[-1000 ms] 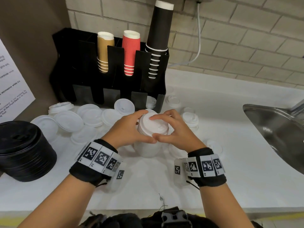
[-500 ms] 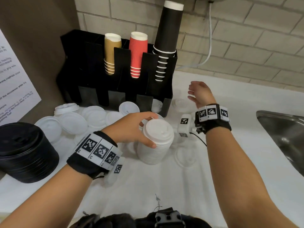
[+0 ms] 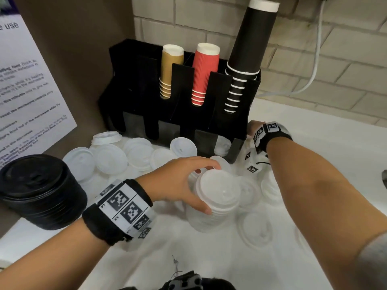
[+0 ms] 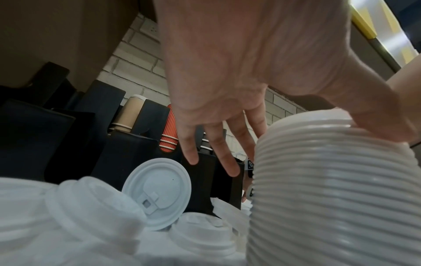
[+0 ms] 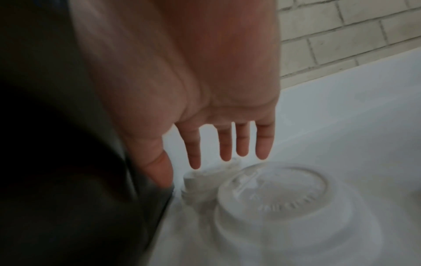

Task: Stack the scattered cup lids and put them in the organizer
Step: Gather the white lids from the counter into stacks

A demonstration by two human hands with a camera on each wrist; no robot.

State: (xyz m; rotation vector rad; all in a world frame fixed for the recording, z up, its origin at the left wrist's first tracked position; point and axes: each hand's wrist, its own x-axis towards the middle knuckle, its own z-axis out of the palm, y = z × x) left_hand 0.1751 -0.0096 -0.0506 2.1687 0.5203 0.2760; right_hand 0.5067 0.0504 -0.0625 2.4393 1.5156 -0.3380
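Note:
A tall stack of white lids (image 3: 215, 204) stands on the white counter in front of the black organizer (image 3: 134, 84). My left hand (image 3: 206, 187) grips the top of it, thumb at the front and fingers at the back; the left wrist view shows the ribbed stack (image 4: 330, 189) close up. My right hand (image 5: 205, 162) reaches past the organizer's right end, fingers straight and holding nothing, just above a small lid (image 5: 205, 185) and a bigger lid (image 5: 284, 198). Loose white lids (image 3: 113, 158) lie left of the stack, and others (image 3: 254, 229) lie to its right.
The organizer holds brown cups (image 3: 170, 68), red cups (image 3: 204, 74) and tall black cups (image 3: 249, 49). A pile of black lids (image 3: 39, 191) sits at the left front. A printed notice (image 3: 27, 91) hangs on the left wall. The sink edge (image 3: 385, 176) shows at far right.
My right hand has let go of the stack's top and reached away to the organizer's right end. My left hand has stayed on the stack.

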